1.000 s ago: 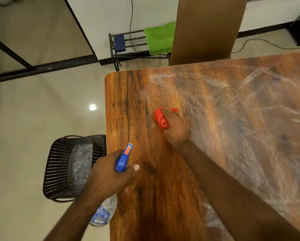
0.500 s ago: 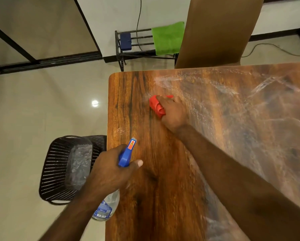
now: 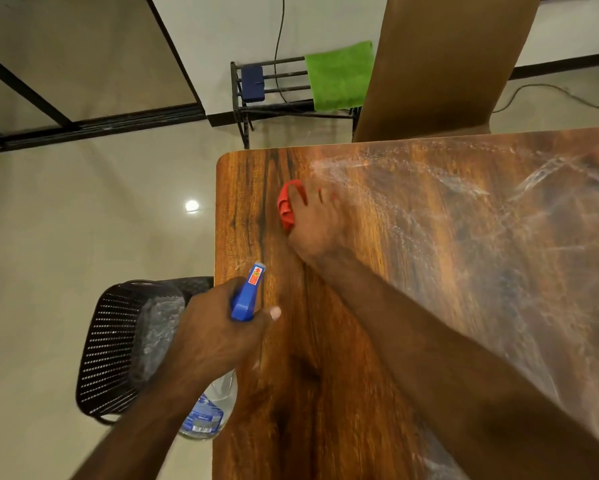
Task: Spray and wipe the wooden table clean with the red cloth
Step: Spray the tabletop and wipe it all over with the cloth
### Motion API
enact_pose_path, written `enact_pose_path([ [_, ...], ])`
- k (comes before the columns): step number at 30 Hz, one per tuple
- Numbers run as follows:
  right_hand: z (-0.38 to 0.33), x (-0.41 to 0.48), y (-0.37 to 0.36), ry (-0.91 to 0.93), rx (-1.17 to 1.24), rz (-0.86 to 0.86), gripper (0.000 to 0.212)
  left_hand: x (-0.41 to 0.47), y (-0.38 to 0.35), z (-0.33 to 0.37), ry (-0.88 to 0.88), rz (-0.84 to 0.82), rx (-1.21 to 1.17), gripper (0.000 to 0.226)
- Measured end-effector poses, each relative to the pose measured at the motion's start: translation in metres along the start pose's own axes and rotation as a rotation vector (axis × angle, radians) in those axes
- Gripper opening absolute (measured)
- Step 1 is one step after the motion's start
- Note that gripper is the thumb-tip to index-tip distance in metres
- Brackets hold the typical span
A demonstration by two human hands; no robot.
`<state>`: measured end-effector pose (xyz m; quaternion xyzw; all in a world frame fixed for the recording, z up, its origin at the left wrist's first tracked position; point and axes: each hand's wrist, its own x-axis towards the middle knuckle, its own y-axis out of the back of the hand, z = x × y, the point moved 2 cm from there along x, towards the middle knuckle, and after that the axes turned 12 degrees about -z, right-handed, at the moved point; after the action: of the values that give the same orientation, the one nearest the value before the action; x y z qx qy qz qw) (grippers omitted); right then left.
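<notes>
My right hand (image 3: 317, 225) presses a bunched red cloth (image 3: 287, 206) flat on the wooden table (image 3: 326, 393), close to its far left corner. Only the cloth's left side shows past my fingers. My left hand (image 3: 215, 336) grips a clear spray bottle (image 3: 209, 410) with a blue trigger head (image 3: 248, 292) just over the table's left edge; the nozzle points toward the far side. White wet streaks cover the table's right part (image 3: 481, 220).
A black perforated basket (image 3: 118, 348) with clear plastic inside stands on the floor against the table's left edge. A brown chair back (image 3: 440, 64) rises behind the far edge. A low black rack (image 3: 274, 88) holds a green towel (image 3: 339, 76) by the wall.
My right hand has slid the red cloth away from me toward the table's far left corner. My left hand has kept the spray bottle in about the same spot.
</notes>
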<state>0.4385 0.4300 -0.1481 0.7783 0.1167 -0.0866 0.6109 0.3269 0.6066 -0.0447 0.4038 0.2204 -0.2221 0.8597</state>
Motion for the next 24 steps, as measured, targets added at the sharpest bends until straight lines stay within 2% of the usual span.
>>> enact_pose_path([
  [2,-0.033,-0.011,-0.016,0.190,-0.029,-0.028,0.086,0.004,0.003,0.002,0.000,0.015,0.014,0.031],
  [4,-0.034,-0.011,-0.029,0.269,-0.034,-0.024,0.086,0.008,0.004,0.002,0.002,0.028,0.014,0.033],
  [6,-0.008,0.010,-0.020,0.186,-0.011,0.031,0.086,0.012,0.005,0.001,0.000,0.028,-0.013,0.035],
  [9,0.042,0.052,0.009,-0.068,-0.013,0.098,0.081,0.014,0.008,-0.001,-0.002,0.002,-0.038,0.042],
  [11,0.051,0.064,0.019,-0.161,0.004,0.063,0.085,0.015,0.011,-0.002,-0.013,0.006,-0.035,0.046],
  [14,0.017,0.051,0.008,-0.082,0.029,0.026,0.096,0.016,0.014,0.003,-0.015,0.022,-0.029,0.042],
  [16,-0.007,0.042,-0.007,0.059,0.000,-0.018,0.093,0.020,0.014,0.008,-0.010,0.027,-0.020,0.040],
  [18,-0.010,0.049,-0.009,0.106,-0.025,-0.019,0.088,0.024,0.013,0.012,-0.014,0.022,-0.025,0.040],
  [21,0.017,0.070,0.014,0.012,-0.026,-0.005,0.083,0.028,0.013,0.019,-0.035,0.031,-0.023,0.038],
  [24,0.059,0.088,0.033,-0.255,0.057,0.101,0.079,0.031,0.016,0.026,-0.061,0.049,-0.021,0.040],
])
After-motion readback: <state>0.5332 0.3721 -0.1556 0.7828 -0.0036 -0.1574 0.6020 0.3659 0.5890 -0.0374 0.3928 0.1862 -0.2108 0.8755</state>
